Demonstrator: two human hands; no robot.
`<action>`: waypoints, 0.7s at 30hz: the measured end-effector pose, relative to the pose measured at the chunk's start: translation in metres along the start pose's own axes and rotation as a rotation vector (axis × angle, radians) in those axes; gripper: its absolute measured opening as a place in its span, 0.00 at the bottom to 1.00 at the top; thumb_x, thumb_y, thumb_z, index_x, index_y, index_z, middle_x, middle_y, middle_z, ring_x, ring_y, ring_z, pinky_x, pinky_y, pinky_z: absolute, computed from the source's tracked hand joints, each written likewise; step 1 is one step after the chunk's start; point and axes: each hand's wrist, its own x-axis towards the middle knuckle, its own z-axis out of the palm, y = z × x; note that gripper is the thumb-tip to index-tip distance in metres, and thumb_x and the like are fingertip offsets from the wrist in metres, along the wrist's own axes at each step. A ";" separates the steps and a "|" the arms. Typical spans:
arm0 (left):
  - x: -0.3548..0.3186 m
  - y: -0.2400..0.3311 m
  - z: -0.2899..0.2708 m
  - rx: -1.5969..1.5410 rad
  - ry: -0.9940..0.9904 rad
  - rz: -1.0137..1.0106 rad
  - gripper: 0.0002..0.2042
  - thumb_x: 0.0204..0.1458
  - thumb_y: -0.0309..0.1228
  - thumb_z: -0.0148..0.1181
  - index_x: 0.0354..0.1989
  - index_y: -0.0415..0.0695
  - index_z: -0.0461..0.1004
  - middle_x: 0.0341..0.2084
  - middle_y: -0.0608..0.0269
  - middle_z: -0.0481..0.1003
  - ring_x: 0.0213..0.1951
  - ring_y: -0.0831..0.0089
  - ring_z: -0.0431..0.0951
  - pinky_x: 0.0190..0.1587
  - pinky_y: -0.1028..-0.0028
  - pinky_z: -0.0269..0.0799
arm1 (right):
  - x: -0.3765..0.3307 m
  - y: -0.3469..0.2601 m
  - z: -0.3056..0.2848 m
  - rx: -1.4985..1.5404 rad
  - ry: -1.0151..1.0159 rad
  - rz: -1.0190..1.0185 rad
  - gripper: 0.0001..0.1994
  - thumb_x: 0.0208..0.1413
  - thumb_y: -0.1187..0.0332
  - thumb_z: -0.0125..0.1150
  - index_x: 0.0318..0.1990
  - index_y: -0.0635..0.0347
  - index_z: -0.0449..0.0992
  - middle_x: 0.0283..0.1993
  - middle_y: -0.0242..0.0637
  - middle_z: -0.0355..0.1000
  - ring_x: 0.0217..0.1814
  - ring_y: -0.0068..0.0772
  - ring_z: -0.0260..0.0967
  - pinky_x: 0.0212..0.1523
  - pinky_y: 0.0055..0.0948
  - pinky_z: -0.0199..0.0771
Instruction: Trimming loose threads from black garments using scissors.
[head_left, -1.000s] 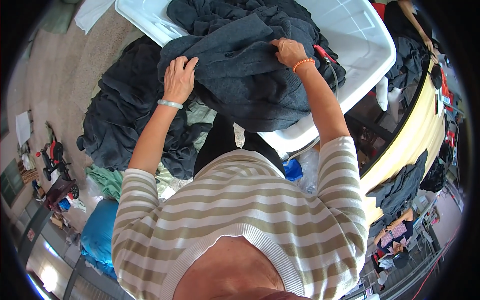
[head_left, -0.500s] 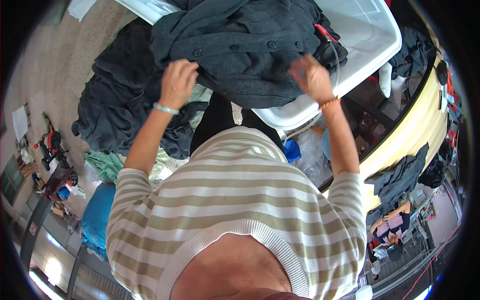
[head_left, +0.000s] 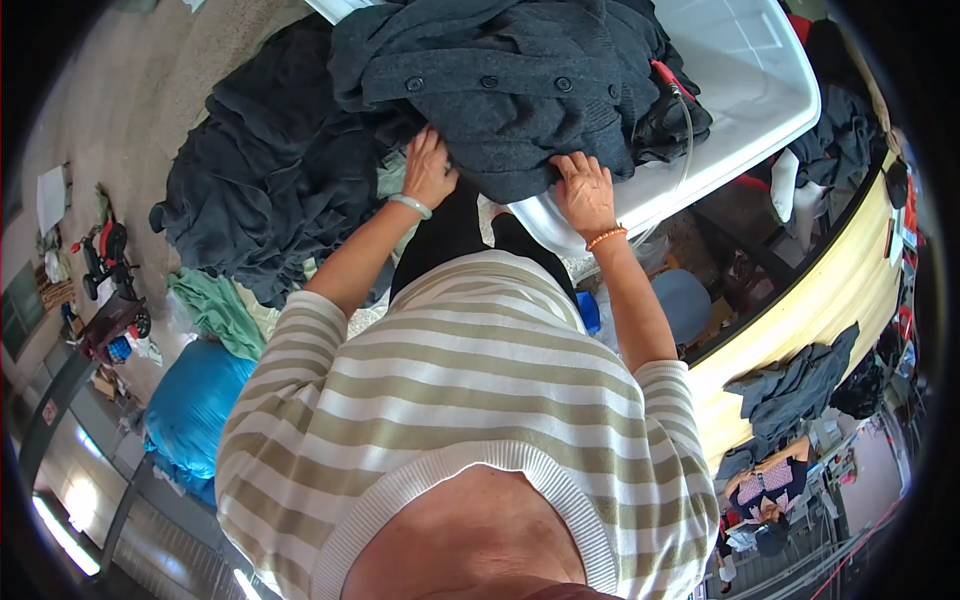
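A dark grey knitted cardigan (head_left: 520,130) with a row of dark buttons lies spread over the near end of a white plastic bin (head_left: 765,85). My left hand (head_left: 430,174) is at its lower left edge, fingers drawn together on the knit. At the lower right hem is my right hand (head_left: 587,196), with bent fingers over the cloth and the thumb hidden. Both hands look closed on the cardigan's edge. To its right, a red-ended tool (head_left: 670,77) on a clear thin hose (head_left: 688,140) rests on more dark cloth.
A large heap of dark garments (head_left: 270,150) lies left of the bin. Green cloth (head_left: 215,310) and a blue bundle (head_left: 195,395) are below it. On the right stands a pale wooden table (head_left: 770,330) holding dark clothing (head_left: 800,385); another person (head_left: 770,485) is beyond it.
Both hands, blurred and lifted earlier, have come down and closer together onto the cardigan's lower edge. The cardigan and bin appear slightly further right and up in view.
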 end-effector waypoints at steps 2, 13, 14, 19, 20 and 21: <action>0.000 -0.003 -0.019 -0.012 0.063 0.067 0.20 0.36 0.30 0.63 0.40 0.37 0.70 0.48 0.47 0.68 0.57 0.47 0.63 0.61 0.54 0.55 | -0.004 0.006 -0.007 0.035 0.029 -0.050 0.15 0.46 0.72 0.56 0.44 0.50 0.75 0.41 0.33 0.69 0.47 0.37 0.66 0.46 0.37 0.64; 0.018 0.018 -0.167 -0.645 -0.387 -0.114 0.06 0.54 0.25 0.58 0.38 0.36 0.72 0.30 0.69 0.73 0.37 0.84 0.71 0.43 0.81 0.68 | 0.001 0.034 -0.075 0.873 -0.012 0.081 0.08 0.60 0.75 0.51 0.45 0.63 0.73 0.28 0.24 0.65 0.31 0.14 0.59 0.36 0.16 0.62; 0.023 0.017 -0.168 -0.653 -0.372 -0.089 0.06 0.55 0.26 0.57 0.38 0.36 0.72 0.28 0.70 0.72 0.35 0.84 0.71 0.41 0.81 0.67 | 0.006 0.038 -0.082 0.930 -0.006 0.015 0.07 0.59 0.74 0.55 0.43 0.64 0.74 0.30 0.24 0.68 0.33 0.14 0.61 0.38 0.15 0.64; 0.048 0.003 -0.177 -0.558 -0.503 -0.105 0.08 0.58 0.30 0.55 0.36 0.37 0.73 0.27 0.74 0.71 0.32 0.85 0.68 0.35 0.82 0.65 | 0.032 0.055 -0.132 0.665 -0.377 0.048 0.12 0.51 0.69 0.67 0.41 0.65 0.75 0.32 0.24 0.71 0.35 0.13 0.63 0.39 0.18 0.66; 0.050 0.005 -0.178 -0.558 -0.501 -0.106 0.08 0.58 0.30 0.55 0.36 0.37 0.73 0.27 0.74 0.71 0.32 0.85 0.68 0.35 0.82 0.65 | 0.038 0.058 -0.132 0.575 -0.384 0.052 0.11 0.51 0.70 0.66 0.40 0.64 0.75 0.31 0.25 0.71 0.34 0.16 0.65 0.39 0.20 0.67; 0.051 0.007 -0.180 -0.677 -0.537 -0.162 0.07 0.56 0.29 0.56 0.37 0.37 0.73 0.28 0.73 0.72 0.32 0.85 0.69 0.37 0.81 0.66 | 0.043 0.063 -0.132 0.484 -0.390 0.056 0.10 0.51 0.71 0.64 0.40 0.63 0.75 0.31 0.27 0.72 0.33 0.19 0.68 0.38 0.22 0.69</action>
